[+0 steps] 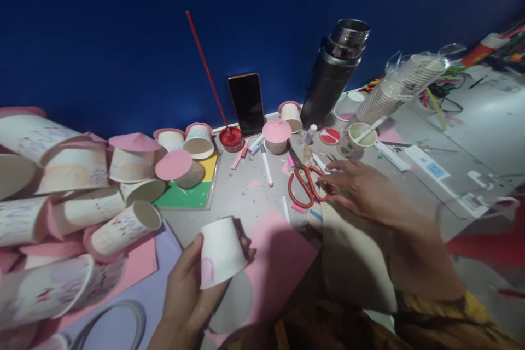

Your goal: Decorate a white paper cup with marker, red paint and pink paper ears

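Observation:
In my left hand [192,279] is a white paper cup [221,249], held upside down with fingers wrapped round its side. A pink pen outline marks the cup's lower left side. My right hand [361,188] reaches over the table with its fingers stretched out and slightly apart. Its fingertips are at the red-handled scissors [305,186] and close to a white marker [320,163]; whether they touch either I cannot tell. Another white marker with a pink end [267,167] lies left of the scissors. Pink paper [266,268] lies beyond the held cup.
Many decorated paper cups with pink paper discs [135,158] are heaped at left. A phone [246,104] leans on the blue wall beside a red pot [232,139] with a stick. A steel flask [336,74] and stacked paper cups [402,87] stand at back right.

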`<state>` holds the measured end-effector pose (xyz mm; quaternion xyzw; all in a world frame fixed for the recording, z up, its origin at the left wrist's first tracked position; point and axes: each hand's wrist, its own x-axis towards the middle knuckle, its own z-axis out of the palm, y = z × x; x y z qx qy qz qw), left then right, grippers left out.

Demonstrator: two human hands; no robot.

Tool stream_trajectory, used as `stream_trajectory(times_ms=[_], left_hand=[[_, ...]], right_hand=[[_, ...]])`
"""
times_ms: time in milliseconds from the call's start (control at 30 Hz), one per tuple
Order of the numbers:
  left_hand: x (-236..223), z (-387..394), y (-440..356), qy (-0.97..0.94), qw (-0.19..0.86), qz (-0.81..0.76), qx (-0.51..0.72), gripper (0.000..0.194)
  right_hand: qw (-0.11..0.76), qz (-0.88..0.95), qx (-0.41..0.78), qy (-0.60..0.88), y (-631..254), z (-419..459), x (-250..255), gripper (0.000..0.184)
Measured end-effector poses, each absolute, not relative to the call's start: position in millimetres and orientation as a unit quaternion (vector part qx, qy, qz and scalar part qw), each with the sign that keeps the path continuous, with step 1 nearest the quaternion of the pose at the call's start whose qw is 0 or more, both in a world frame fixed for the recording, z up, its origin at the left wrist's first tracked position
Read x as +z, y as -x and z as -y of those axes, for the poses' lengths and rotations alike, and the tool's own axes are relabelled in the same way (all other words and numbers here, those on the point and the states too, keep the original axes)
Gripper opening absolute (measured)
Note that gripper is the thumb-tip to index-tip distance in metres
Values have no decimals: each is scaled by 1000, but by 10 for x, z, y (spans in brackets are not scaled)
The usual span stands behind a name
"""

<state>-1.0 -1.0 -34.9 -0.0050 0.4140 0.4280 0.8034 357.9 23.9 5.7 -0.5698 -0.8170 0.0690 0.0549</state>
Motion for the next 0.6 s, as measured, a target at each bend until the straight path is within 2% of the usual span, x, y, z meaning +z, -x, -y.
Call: stream_trajectory(times_ms=[33,133,300,433,600], left_hand=[[-342,7,12,-3,807,-410,425,43],[-309,-1,-1,-15,808,-409,424,44],[-235,6,-61,-7,787,-439,433,49],[-243,15,-58,3,783,-448,432,42],[-330,17,-15,-3,798,-420,431,31]], right_hand=[[64,827,65,555,-3487,-233,58,23],[68,879,92,462,-3117,-247,-52,23],[72,896,124,419,-2734,-269,-292,19],[75,889,145,427,-2763,-287,-346,14],[83,906,105,401,-2795,-346,-488,12]])
